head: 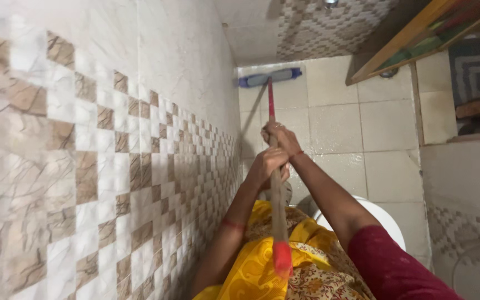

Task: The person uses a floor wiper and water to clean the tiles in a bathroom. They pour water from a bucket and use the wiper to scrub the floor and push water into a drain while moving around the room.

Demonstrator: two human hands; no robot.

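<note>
**Two hands on one long stick**

Both my arms reach out in front of me. My right hand (pixel 280 138) is further along the stick (pixel 276 194), with its fingers curled tight around it. My left hand (pixel 266 165) is just behind it, closer to me, and it is wrapped tight around the same stick too. The two hands sit almost touching, one after the other. My right arm is nearly straight. My left arm bends a little at the elbow.

I hold one stick. It has one red grip at the end near my tummy. At the far end is one blue wiper head (pixel 269 77). The head lies flat on the floor (pixel 384 133), right at the far edge where the floor meets the back wall, close to the corner by the tiled wall (pixel 95 155) on my left.

I see one red thread on each wrist, so two in all. One white bucket (pixel 387 222) stands on the floor under my right arm.
</note>
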